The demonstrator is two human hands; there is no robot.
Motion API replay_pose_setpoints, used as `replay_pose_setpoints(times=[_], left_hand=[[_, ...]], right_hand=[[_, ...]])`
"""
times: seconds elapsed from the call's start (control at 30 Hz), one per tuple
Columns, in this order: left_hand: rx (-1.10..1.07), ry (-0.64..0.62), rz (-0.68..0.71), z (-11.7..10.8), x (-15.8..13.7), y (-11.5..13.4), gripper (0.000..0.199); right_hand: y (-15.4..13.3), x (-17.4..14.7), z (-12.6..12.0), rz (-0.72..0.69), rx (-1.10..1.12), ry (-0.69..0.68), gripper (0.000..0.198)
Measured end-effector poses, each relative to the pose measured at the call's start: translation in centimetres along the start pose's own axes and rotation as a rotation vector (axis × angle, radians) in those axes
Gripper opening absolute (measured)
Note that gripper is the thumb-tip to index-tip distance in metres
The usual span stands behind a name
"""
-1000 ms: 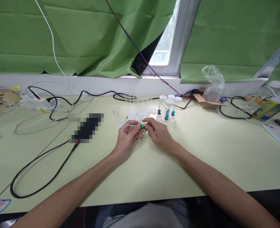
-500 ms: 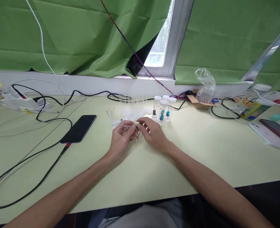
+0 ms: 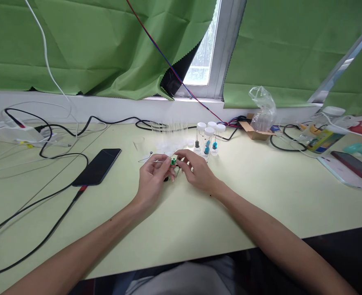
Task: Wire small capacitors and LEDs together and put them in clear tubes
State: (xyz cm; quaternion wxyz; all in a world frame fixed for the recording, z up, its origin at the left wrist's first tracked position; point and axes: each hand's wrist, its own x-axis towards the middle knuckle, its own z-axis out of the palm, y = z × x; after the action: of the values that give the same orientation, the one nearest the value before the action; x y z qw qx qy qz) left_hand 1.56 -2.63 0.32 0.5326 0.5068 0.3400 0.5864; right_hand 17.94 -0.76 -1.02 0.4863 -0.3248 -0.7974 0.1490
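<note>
A small green piece (image 3: 173, 162) sits on a thin metal wire whose looped end (image 3: 150, 153) sticks out to the left. My left hand (image 3: 152, 177) pinches the wire and the green piece between thumb and forefinger. Close on its right, my right hand (image 3: 198, 170) has its fingers curled, thumb and fingertips beside the green piece; what they hold is too small to make out. A dark bit shows below the left fingers. Just behind my hands stand several clear vials (image 3: 208, 141) with white caps, holding black and teal pieces on wires.
Behind the left hand are clear empty tubes (image 3: 168, 133) and a tilted clear cup (image 3: 139, 144). A black phone (image 3: 97, 167) with a charging cable lies at left. On the right are an open cardboard box (image 3: 256, 132), a white phone (image 3: 340, 172) and a dark red phone (image 3: 356, 165).
My right thumb and fingertips have drawn slightly away from the green piece, so more of it shows. My left hand still pinches it. The whole view has shifted a little.
</note>
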Motion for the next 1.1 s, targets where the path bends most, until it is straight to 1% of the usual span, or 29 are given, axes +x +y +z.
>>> replay_pose_setpoints(times=[0.1, 0.17, 0.27, 0.37, 0.57, 0.7, 0.93, 1.0, 1.1], left_hand=[[-0.002, -0.023, 0.007, -0.05, 0.01, -0.28, 0.026], [-0.002, -0.033, 0.01, -0.04, -0.01, -0.38, 0.025], [0.008, -0.044, 0.001, -0.02, -0.07, -0.33, 0.023], [0.009, -0.035, 0.002, -0.03, -0.06, -0.24, 0.022], [0.003, -0.008, -0.002, -0.1, 0.06, -0.24, 0.024], [0.0, -0.009, -0.014, -0.04, 0.05, -0.19, 0.026], [0.0, -0.002, -0.042, 0.06, -0.05, -0.42, 0.028], [0.003, -0.001, -0.048, 0.03, -0.07, -0.48, 0.027], [-0.008, 0.008, -0.047, -0.03, -0.05, -0.51, 0.025]], right_hand=[[-0.01, 0.03, -0.1, 0.045, 0.001, -0.023, 0.022], [-0.09, 0.08, -0.23, 0.049, 0.005, -0.029, 0.021], [-0.2, 0.12, -0.42, 0.006, 0.023, -0.023, 0.017], [-0.25, 0.14, -0.57, -0.042, 0.032, -0.037, 0.018], [0.13, 0.18, -0.54, -0.057, 0.045, -0.055, 0.017], [0.43, 0.14, -0.3, -0.038, 0.051, -0.047, 0.017], [0.23, 0.28, -0.4, 0.081, 0.093, -0.064, 0.017], [0.11, 0.26, -0.51, 0.076, 0.083, -0.058, 0.015], [-0.03, 0.19, -0.63, 0.022, 0.068, -0.052, 0.016]])
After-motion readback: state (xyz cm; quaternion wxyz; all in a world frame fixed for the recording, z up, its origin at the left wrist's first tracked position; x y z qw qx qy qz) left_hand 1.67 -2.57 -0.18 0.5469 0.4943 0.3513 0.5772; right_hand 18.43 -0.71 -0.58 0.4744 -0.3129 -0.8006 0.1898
